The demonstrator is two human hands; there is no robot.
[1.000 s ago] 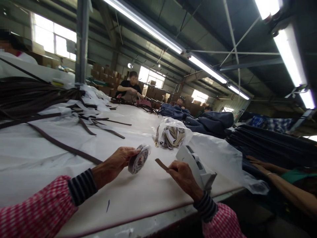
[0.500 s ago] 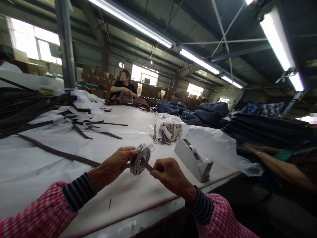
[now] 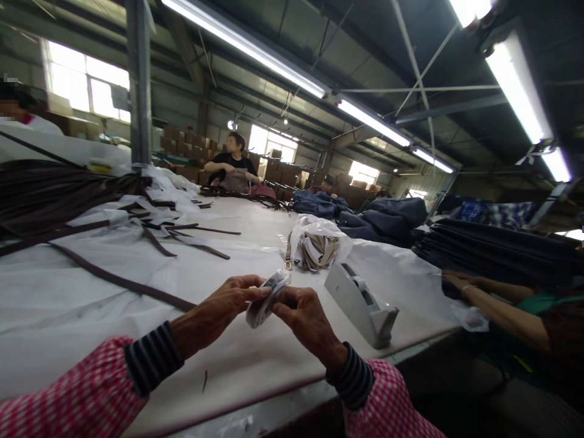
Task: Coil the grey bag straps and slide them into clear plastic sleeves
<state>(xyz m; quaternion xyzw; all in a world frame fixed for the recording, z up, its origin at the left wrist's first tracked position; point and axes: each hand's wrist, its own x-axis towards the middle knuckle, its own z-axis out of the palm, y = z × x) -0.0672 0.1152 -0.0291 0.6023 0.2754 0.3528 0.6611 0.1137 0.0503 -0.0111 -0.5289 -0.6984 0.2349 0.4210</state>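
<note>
Held up over the table is a rolled brown strap with clear plastic about it. My left hand pinches the roll at its left side, the thumb and fingers closed on it. On the opposite side, my right hand is closed with its fingertips against the roll; they hide part of it and the strap's end. Just beyond my hands lies a plastic-wrapped bundle of tan straps with a metal buckle. A grey tape dispenser stands right of my right hand.
Dark brown straps lie at the left of the white-covered table, near a metal post. Dark blue fabric is piled at right, by a co-worker's arm. Another person stands at the far end.
My right hand has moved in to the roll; the strap end that stood out between them is no longer visible. The roll has turned more edge-on, and the view has shifted slightly left.
</note>
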